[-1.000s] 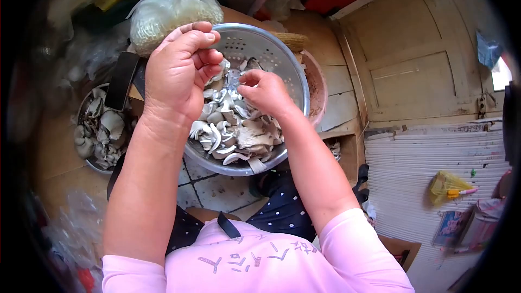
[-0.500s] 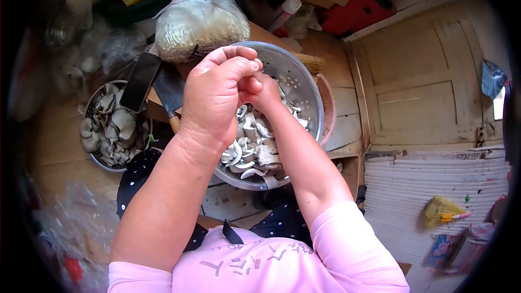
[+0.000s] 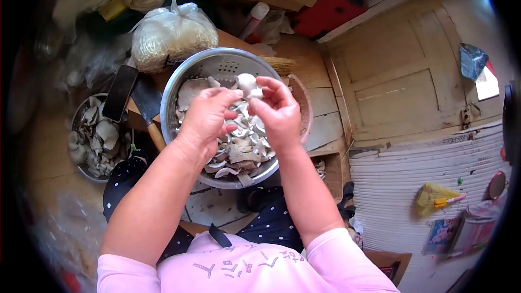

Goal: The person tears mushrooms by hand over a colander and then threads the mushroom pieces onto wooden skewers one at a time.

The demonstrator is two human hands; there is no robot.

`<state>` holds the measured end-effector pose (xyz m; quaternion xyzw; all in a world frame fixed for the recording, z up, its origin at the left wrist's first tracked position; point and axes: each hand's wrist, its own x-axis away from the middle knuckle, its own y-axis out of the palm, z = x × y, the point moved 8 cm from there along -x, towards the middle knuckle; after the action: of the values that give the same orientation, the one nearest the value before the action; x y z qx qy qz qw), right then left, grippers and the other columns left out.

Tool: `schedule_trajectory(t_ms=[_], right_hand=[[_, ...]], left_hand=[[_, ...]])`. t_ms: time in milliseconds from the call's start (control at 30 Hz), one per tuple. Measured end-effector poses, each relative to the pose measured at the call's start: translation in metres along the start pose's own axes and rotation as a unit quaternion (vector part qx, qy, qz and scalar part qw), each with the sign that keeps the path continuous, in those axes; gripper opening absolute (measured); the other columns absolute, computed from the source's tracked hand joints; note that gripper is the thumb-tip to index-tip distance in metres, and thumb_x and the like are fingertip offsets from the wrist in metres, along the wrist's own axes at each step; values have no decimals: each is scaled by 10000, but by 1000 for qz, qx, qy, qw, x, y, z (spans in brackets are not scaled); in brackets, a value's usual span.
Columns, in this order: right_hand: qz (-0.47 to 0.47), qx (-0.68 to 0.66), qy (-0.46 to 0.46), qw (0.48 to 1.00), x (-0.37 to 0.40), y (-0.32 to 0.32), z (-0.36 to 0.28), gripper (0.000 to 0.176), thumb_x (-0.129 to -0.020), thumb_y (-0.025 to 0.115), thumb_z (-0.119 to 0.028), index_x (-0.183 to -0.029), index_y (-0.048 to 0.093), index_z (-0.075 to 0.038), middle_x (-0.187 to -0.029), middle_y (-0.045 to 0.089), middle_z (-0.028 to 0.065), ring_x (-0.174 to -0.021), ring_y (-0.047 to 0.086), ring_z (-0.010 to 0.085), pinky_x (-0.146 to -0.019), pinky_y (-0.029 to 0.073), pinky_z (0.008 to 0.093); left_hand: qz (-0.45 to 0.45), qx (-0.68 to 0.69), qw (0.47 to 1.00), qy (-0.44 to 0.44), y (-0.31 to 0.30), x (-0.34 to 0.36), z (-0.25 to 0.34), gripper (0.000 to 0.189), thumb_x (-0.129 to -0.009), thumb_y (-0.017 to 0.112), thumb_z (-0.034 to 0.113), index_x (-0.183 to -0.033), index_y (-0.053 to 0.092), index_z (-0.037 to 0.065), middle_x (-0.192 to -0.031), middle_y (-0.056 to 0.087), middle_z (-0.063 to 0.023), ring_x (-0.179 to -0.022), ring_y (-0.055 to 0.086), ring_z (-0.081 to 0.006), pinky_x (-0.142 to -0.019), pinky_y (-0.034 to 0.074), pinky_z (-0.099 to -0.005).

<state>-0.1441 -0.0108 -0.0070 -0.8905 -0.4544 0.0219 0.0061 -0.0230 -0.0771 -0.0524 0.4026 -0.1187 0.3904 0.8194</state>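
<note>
Over a metal colander (image 3: 171,89) of torn oyster mushrooms (image 3: 244,154), my two hands meet at a pale oyster mushroom (image 3: 248,84). My right hand (image 3: 279,116) pinches its right side between thumb and fingers. From the left, my left hand (image 3: 209,115) has its fingertips closed at the mushroom's lower left edge, the other fingers curled below. Larger mushroom caps (image 3: 191,93) lie against the colander's left wall. To the left, a smaller metal bowl (image 3: 81,169) holds whole oyster mushrooms (image 3: 100,138).
A cleaver (image 3: 146,100) with a wooden handle and a black phone (image 3: 120,93) lie between the bowls. Behind stands a knotted plastic bag (image 3: 175,35) of pale contents. A pinkish basin rim (image 3: 303,100) shows behind the colander. A wooden door (image 3: 407,87) stands at right.
My hands have moved apart and lower, and a mushroom now shows between them. The view has shifted, so the colander appears farther left and more of its contents show.
</note>
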Motion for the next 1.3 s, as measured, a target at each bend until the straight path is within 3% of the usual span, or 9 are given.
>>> schedule_trajectory(t_ms=[200,300,367,467,600,867,1067,1233,1300], right_hand=[[-16,-94,-41,995,50,-6,-19,423,-838,665,-10,-1231,509,-21,-1069,569,84,-912,612,132,-765,515,243],[5,-34,29,999,50,-32,-15,443,-838,694,-86,-1234,508,-11,-1086,564,92,-834,577,97,-675,488,212],[23,-41,92,995,46,-43,-8,343,-858,663,-96,-1168,560,8,-970,608,48,-695,554,69,-611,444,169],[-39,-41,161,985,48,-46,-1,310,-843,712,-144,-1093,609,6,-971,636,53,-773,580,83,-685,479,216],[-81,-11,117,990,46,-37,-9,216,-874,688,-141,-997,629,26,-875,649,47,-767,596,98,-669,481,239],[-53,-21,141,988,45,-51,-7,180,-880,677,-163,-933,631,3,-821,639,34,-648,552,62,-553,434,203],[77,-185,120,972,42,-69,-4,163,-893,656,-157,-978,610,-27,-748,594,-5,-568,520,57,-508,427,194],[118,-149,111,975,37,-87,0,173,-879,675,-151,-980,606,-28,-771,603,5,-584,529,58,-524,440,196],[102,-43,102,989,35,-87,-2,204,-858,691,-144,-995,608,-18,-787,610,8,-624,549,63,-555,452,200]], left_hand=[[-118,-19,993,6,32,9,-15,258,-870,664,171,-1091,590,60,-954,648,-35,-845,612,-119,-713,509,-272],[-128,-110,985,42,37,15,-6,188,-855,666,140,-1016,637,46,-873,648,-21,-743,584,-92,-661,471,-239],[-144,-130,981,28,40,15,-7,186,-813,689,109,-979,646,35,-841,649,-30,-710,577,-78,-625,461,-223],[-188,-278,942,6,50,21,-13,204,-729,745,100,-893,655,17,-758,639,-13,-674,562,-65,-611,446,-213],[-146,-325,934,16,49,14,-14,207,-709,775,110,-841,641,26,-737,634,-19,-643,570,-74,-567,453,-222],[-164,-220,962,-2,56,10,-22,188,-745,776,88,-828,617,32,-721,635,-32,-629,577,-99,-559,460,-232],[-103,-85,991,-12,47,8,-21,174,-794,755,105,-872,617,35,-781,660,-63,-658,607,-123,-608,512,-253],[-52,-78,995,23,33,-1,-15,182,-811,726,84,-934,602,36,-820,654,-52,-676,605,-118,-618,507,-242],[-68,-147,986,28,39,2,-17,181,-809,702,57,-954,602,14,-842,654,-63,-692,602,-123,-631,505,-245]])
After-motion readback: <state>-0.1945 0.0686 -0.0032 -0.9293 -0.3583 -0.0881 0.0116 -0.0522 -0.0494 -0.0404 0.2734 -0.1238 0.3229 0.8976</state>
